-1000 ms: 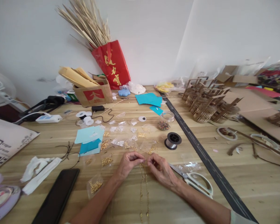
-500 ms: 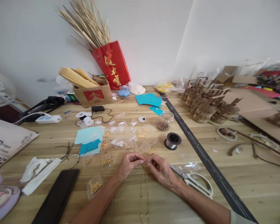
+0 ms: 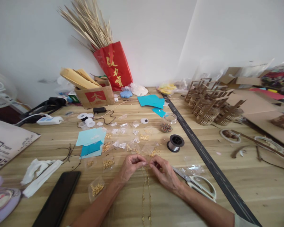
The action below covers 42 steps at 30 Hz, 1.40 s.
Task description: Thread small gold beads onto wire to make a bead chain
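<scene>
Two strands of a gold beaded chain [image 3: 144, 192] hang from between my hands down toward the table's near edge. My left hand [image 3: 132, 165] pinches the chain's upper end between thumb and forefinger. Just to its right, my right hand [image 3: 162, 170] is also closed in a pinch at the chain's other end; the fingertips nearly meet and the tiny join between them is too small to make out. Small bags of gold beads [image 3: 153, 152] lie just beyond my fingers, with more gold beads [image 3: 97, 189] beside my left forearm.
White-handled scissors [image 3: 201, 186] lie by my right forearm. A wire spool [image 3: 175, 143] stands beyond them, near a dish of mixed beads [image 3: 166, 127]. A black phone [image 3: 58, 198] rests at left. Small wooden baskets [image 3: 208, 108] crowd the back right.
Almost nothing differs. Both hands keep their pinch at nearly the same spot, and the chain hangs as before.
</scene>
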### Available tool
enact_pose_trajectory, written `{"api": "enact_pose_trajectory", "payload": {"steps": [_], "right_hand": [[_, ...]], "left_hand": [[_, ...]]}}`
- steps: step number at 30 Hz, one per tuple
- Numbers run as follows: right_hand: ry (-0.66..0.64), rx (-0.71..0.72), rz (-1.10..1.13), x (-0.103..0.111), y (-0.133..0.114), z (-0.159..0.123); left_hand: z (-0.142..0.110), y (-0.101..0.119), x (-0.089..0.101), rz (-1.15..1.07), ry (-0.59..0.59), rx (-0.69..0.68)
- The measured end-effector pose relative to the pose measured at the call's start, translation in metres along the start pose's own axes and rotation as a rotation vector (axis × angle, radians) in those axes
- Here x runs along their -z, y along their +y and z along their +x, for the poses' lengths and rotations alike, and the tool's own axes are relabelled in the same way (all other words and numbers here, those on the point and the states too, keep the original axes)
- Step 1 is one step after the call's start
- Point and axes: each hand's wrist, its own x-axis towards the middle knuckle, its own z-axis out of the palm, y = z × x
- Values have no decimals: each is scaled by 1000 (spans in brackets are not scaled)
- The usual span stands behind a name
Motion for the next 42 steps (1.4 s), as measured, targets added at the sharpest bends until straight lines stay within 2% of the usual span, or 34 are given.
{"api": "enact_pose_trajectory", "payload": {"steps": [10, 22, 28, 42], "right_hand": [[24, 51, -39, -1, 3, 0], [21, 95, -46, 1, 1, -1], [5, 83, -39, 0, 1, -1], [-12, 73, -33, 0, 0, -2]], "left_hand": [[0, -2, 1, 0, -36, 11], [2, -7, 3, -70, -12, 11], [3, -9, 5, -78, -56, 1], [5, -11, 4, -141, -28, 17]]}}
